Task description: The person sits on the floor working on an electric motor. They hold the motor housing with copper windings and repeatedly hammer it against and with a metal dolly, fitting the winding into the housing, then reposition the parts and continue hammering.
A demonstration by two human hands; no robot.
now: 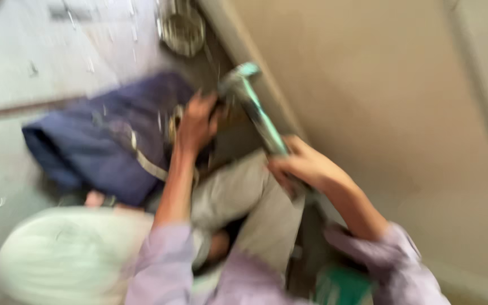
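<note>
The view is badly blurred. My right hand (pixel 300 165) grips the lower end of a hammer with a teal handle (pixel 262 121). The hammer's grey head (pixel 237 79) is up by the foot of the beige wall (pixel 379 101). My left hand (pixel 196 121) reaches forward just left of the hammer head, fingers curled at something dark that the blur hides. Both arms wear lilac sleeves. My knee in grey trousers (pixel 249 195) lies between the arms.
A dark blue cloth bag (pixel 103 141) lies on the grey floor to the left of my left hand. A round metal container (pixel 183 28) stands at the top by the wall. A pale green rounded shape (pixel 63 254) fills the lower left; something green (pixel 340 285) is at the bottom.
</note>
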